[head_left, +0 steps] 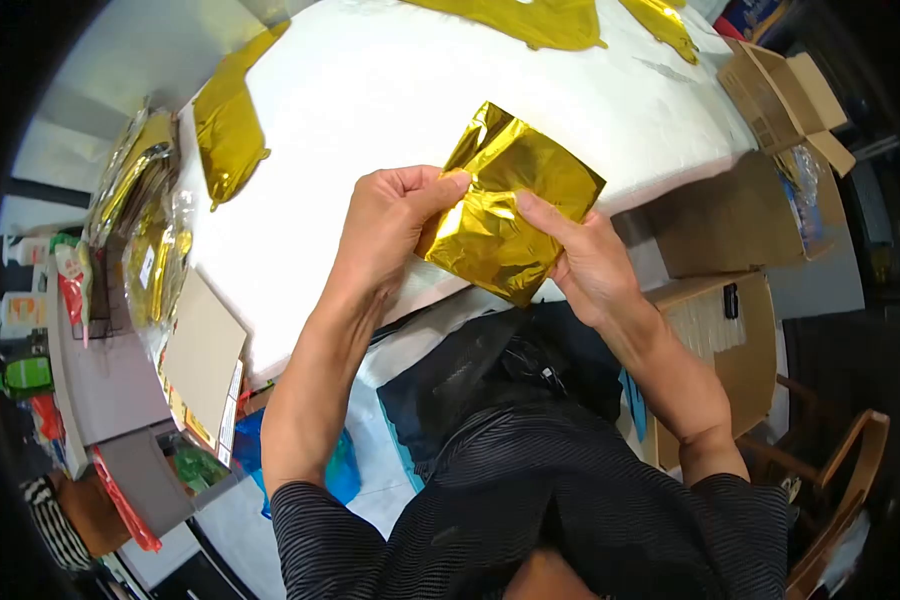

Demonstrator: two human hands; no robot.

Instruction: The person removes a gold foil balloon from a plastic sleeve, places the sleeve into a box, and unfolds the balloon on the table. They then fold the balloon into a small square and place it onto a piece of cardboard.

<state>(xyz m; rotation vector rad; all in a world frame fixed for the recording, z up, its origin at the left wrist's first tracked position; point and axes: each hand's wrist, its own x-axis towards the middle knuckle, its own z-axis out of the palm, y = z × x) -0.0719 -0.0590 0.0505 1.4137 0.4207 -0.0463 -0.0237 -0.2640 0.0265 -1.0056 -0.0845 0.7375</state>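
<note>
A folded gold foil balloon [505, 235], flat and roughly square, is held up in front of my body near the edge of the white table [320, 120]. My left hand [390, 220] grips its left side, thumb on top and fingers partly hidden behind the foil. My right hand [595, 262] pinches the right side, with the thumb pressed on the shiny face and the other fingers underneath. Creases run across the foil between the two thumbs.
A gold foil balloon [230, 125] lies at the table's left, another balloon [530, 22] at the far edge. Plastic-wrapped gold packs [150, 235] and a grey board [202, 325] stand left. Open cardboard boxes, one small [770, 95] and one larger [758, 335], are right.
</note>
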